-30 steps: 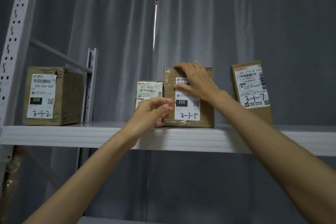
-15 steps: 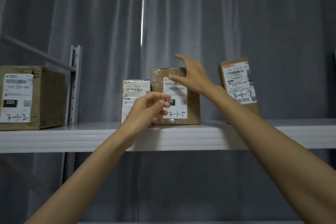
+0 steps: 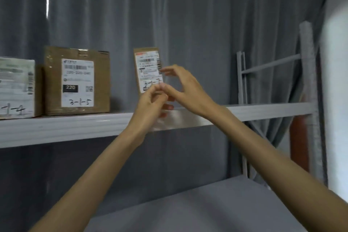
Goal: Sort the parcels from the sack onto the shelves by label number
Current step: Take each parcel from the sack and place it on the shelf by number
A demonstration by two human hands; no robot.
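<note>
Backdrop: a grey curtain (image 3: 188, 24) hangs in folds behind the whole rack, with a thin bright slit at upper left.
Rack: a white shelf (image 3: 66, 128) runs across at hand height; a grey lower shelf (image 3: 207, 203) shows below. A pale perforated post (image 3: 308, 100) stands at the right end, with thinner grey bars just behind it.
Flat parcel (image 3: 148, 66): a thin brown packet standing upright on the white shelf and tilted a little, against the curtain. Its white label bears barcodes and a handwritten number that is blurred and half covered by fingers.
Box (image 3: 77, 81): a brown carton on the same shelf, well left of the flat parcel, its label marked 220 in a black block and 3-1-5 by hand.
White parcel (image 3: 17, 88): at the left edge, cut off by the frame, touching the box's left side; the handwritten number is only partly readable.
Left hand (image 3: 150, 103): raised in front of the flat parcel's lower part, fingers curled, tips pinched together at the label's bottom edge. Whether it truly grips the parcel cannot be told.
Right hand (image 3: 180, 88): beside the left, fingers spread and loosely bent, forefinger tip at the label's right edge, thumb meeting the left hand's fingertips. Nothing is clasped in it.
Far right: a red-brown upright shape (image 3: 299, 147) behind the post, blurred.
</note>
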